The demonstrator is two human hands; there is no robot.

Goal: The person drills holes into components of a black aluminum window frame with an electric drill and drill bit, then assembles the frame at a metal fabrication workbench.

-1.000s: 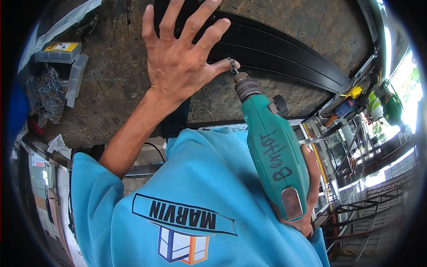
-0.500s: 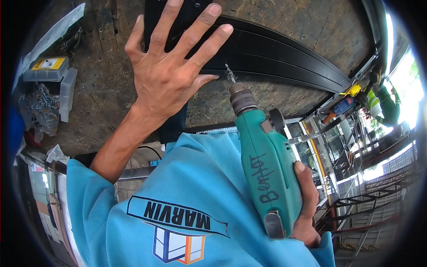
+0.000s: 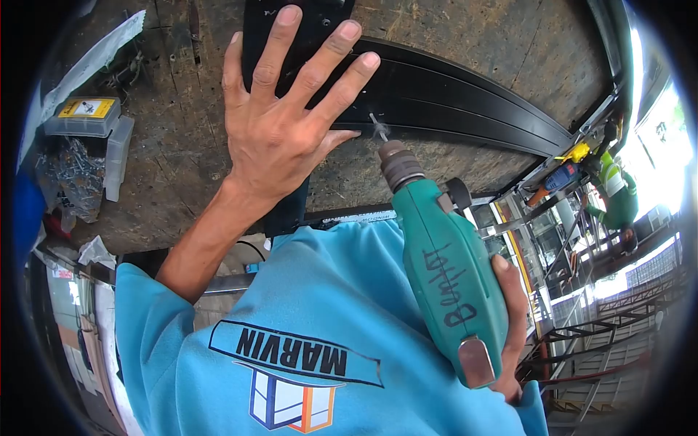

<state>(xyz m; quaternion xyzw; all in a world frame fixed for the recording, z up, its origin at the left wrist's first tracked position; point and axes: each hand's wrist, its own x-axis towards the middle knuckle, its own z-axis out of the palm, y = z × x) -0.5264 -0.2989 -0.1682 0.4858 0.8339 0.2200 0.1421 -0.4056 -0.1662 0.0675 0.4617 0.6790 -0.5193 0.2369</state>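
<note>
My left hand (image 3: 280, 134) lies spread and open over black metal profiles (image 3: 443, 94) on the worn wooden bench. In my right hand (image 3: 511, 305) is a green power drill (image 3: 451, 269) with handwriting on its side; its fingers wrap round the far side of the body and are mostly hidden. The thin drill bit (image 3: 379, 127) points up toward the front edge of the long profile, with some swarf curled round it. Whether the tip touches the metal cannot be told.
A clear plastic box with a yellow label (image 3: 87, 109) and a bag of screws (image 3: 76, 178) lie on the bench (image 3: 174, 145) at left. At right are a blue drill (image 3: 558, 176) and a person in green (image 3: 622, 196).
The green drill has shifted slightly right and down, with its bit still near the profile's edge. The view has moved a little, and the person at right shows more fully.
</note>
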